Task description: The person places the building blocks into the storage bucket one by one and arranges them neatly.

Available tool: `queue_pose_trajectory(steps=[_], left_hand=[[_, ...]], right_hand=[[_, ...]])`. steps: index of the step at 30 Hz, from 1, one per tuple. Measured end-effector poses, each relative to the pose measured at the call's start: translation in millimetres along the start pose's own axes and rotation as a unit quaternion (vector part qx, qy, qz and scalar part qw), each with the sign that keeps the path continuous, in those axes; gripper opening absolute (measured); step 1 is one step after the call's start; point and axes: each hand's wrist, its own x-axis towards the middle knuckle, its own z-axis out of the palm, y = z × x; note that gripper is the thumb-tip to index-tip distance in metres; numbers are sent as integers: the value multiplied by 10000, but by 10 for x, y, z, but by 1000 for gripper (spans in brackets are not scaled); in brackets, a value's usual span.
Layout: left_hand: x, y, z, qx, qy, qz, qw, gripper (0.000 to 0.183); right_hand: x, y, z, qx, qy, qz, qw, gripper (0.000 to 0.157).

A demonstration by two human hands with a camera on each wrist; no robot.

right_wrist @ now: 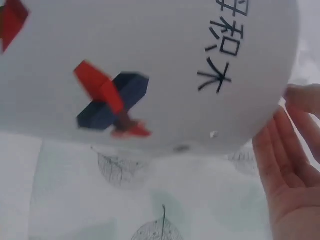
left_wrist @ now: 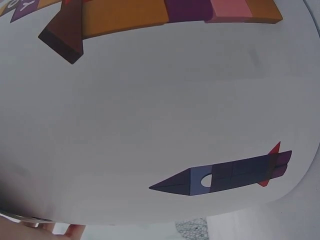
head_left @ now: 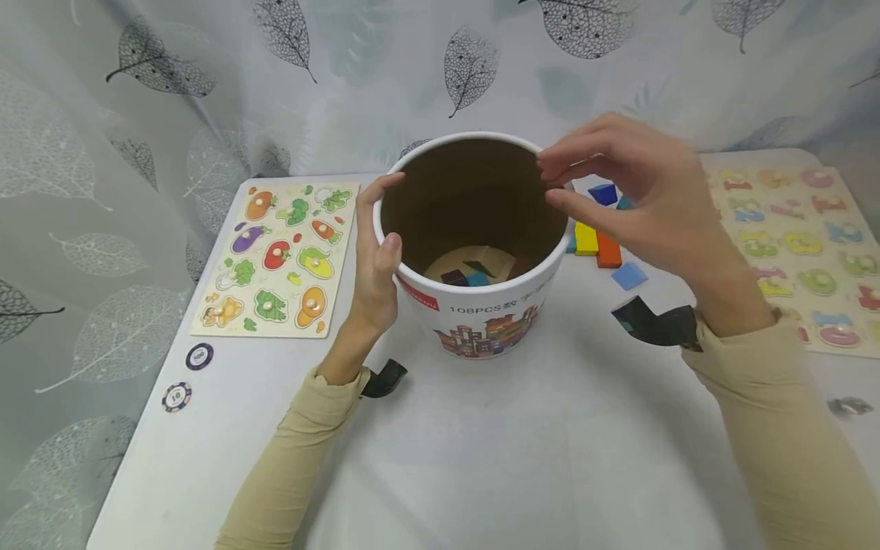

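Observation:
A white round bucket with printed pictures of blocks and lettering stands in the middle of the table, its dark inside facing the head camera. At its bottom lie a few blocks, among them a blue one and a dark brown one. My left hand grips the bucket's left rim, thumb and a finger over the edge. On the opposite side, my right hand is at the right rim with fingers extended and thumb apart; it is slightly blurred. The right wrist view puts its fingers beside the bucket's edge.
Loose blocks, including an orange one and a light blue one, lie right of the bucket. A vegetable puzzle board is at left, a number-and-letter board at right. Two poker chips lie near the left edge. Leaf-patterned curtain hangs behind.

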Motion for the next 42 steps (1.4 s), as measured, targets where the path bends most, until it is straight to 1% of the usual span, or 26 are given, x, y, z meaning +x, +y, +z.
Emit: queue_pose_trajectory(steps=[2,3,4,5,6,7,8,9,10,11,12,13,14,15,16,19,21,23,25,30,33,36,38,40,41,42], left_hand=[[-2,-1,1,9,-5,-1,10000,101],[-4,-2,0,15,-9,-3,10000,101],[-5,-2,0,15,-13,-2,10000,101],[-4,-3,0,8,-19,1,10000,101],[-4,-4,0,0,-23,6,10000,100],[-2,-3,0,-2,-26,6,10000,100],[0,-3,0,-2,-24,3,10000,100],[0,-4,0,1,-25,-1,10000,100],[1,-4,1,1,-28,-6,10000,100],[1,-5,1,5,-28,-14,10000,101],[0,-5,2,13,-26,-23,10000,101],[4,-5,-2,22,-20,-27,10000,101],[6,-6,-6,30,-11,-27,10000,102],[8,-6,-11,39,-1,-24,10000,102],[10,-7,-14,44,11,-16,10000,102],[16,-7,-19,-36,48,2,10000,102],[16,-9,-18,-110,49,4,9999,101],[14,-11,-13,-164,31,-8,9999,100],[10,-12,-11,-170,8,-15,9999,101],[-3,-9,-9,-89,-1,-37,10000,104],[-4,-14,-10,-100,-4,-22,9999,105],[-3,-15,-7,-65,-23,4,10000,105],[-2,-14,-4,-41,4,2,10000,104],[-5,-12,-2,13,34,-3,10000,103],[-6,-10,-1,16,35,-13,10000,103],[-6,-10,2,20,37,-17,10000,102]], right_hand=[[-92,9,-72,401,331,29,9986,35],[-142,12,-101,614,580,60,9964,33],[-192,18,-131,830,852,73,9929,31],[-245,34,-162,1134,1134,87,9870,29],[-298,59,-196,1300,1361,128,9820,27],[-359,87,-241,1265,1465,206,9809,27],[-419,116,-283,1006,1476,339,9833,27],[-480,157,-327,693,1373,495,9869,29],[-551,207,-374,102,1119,712,9911,33],[-627,267,-417,-524,786,958,9909,37],[-706,330,-455,-1224,401,1188,9845,40],[-772,397,-485,-1838,0,1402,9729,42],[-828,465,-506,-2315,-379,1687,9573,44],[-883,541,-527,-2538,-729,2006,9434,45],[-928,611,-542,-2755,-1058,2336,9265,45],[-1006,801,-570,-2686,-1806,3188,8908,42],[-1043,905,-580,-2567,-2147,3519,8742,40],[-1078,980,-586,-2514,-2336,3658,8651,38],[-1120,1019,-593,-2496,-2418,3699,8616,36],[-1202,1059,-618,-2651,-2538,3604,8576,33],[-1203,1077,-637,-2795,-2649,3546,8520,32],[-1177,1039,-655,-2870,-2813,3462,8477,30],[-1108,965,-676,-2880,-2858,3305,8522,29],[-1000,841,-700,-3049,-2805,3054,8573,29],[-937,767,-714,-3128,-2693,2872,8644,29],[-871,686,-729,-3198,-2521,2658,8738,30]])
